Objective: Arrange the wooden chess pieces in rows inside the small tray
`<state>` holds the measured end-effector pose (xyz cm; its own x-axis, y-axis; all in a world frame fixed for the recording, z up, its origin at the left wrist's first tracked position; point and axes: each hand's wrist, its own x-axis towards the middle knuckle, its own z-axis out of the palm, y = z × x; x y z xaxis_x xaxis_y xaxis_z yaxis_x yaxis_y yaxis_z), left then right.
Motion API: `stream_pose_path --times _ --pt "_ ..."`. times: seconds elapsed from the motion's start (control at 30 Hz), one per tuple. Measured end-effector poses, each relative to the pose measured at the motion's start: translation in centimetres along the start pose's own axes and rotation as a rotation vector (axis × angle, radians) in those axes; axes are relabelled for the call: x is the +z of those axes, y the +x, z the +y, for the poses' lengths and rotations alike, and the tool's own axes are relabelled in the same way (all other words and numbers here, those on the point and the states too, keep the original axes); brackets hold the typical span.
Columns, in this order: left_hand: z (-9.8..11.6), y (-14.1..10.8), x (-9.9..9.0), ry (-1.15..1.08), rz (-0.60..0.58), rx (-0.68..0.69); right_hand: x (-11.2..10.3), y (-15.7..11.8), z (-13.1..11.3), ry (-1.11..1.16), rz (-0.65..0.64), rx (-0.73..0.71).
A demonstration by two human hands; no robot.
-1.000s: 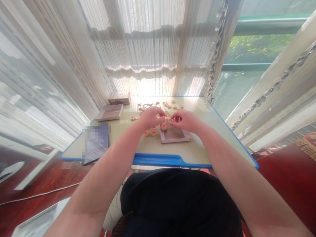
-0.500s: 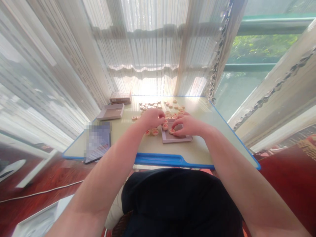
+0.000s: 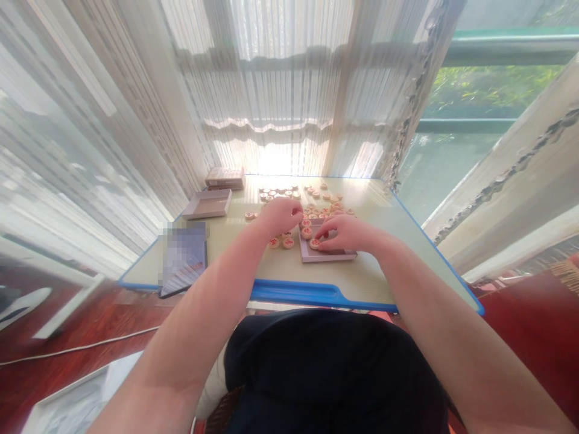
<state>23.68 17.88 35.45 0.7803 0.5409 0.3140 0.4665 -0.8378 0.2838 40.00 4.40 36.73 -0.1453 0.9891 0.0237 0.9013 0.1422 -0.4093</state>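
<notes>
Round wooden Chinese chess pieces with red characters lie about a shallow open box [image 3: 329, 257] on the table. Inside its left end, my right hand [image 3: 341, 234] has thumb and fingers closed on one chess piece [image 3: 314, 243]. Two more pieces, among them a red-marked chess piece [image 3: 306, 232], line the box's left wall just beyond it. My left hand [image 3: 284, 215] is held with curled fingers at the box's far left corner; whatever is in them is hidden. Below that hand, a loose chess piece [image 3: 288, 243] rests on the table beside the box.
Several more pieces [image 3: 280, 193] are spread at the back of the table [image 3: 375, 271]. On the left stand an empty box lid [image 3: 208, 205], a stack of flat boxes [image 3: 225, 176] and a tablet [image 3: 184, 259]. A blue tray edge [image 3: 294, 292] runs along the front.
My right hand has shifted the chess piece slightly left and nearer to me inside the box. My left hand stays almost where it was. The whole view has moved a little.
</notes>
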Motion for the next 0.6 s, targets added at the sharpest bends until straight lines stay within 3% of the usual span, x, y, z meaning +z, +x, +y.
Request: stream_pose_path --times 0.33,0.6 --pt "0.23 -0.16 -0.21 0.011 -0.013 0.001 -0.26 -0.08 -0.19 0.034 -0.049 0.038" --pt "0.44 -0.12 -0.23 -0.036 -0.031 -0.005 0.13 0.17 -0.29 0.019 -0.013 0.064"
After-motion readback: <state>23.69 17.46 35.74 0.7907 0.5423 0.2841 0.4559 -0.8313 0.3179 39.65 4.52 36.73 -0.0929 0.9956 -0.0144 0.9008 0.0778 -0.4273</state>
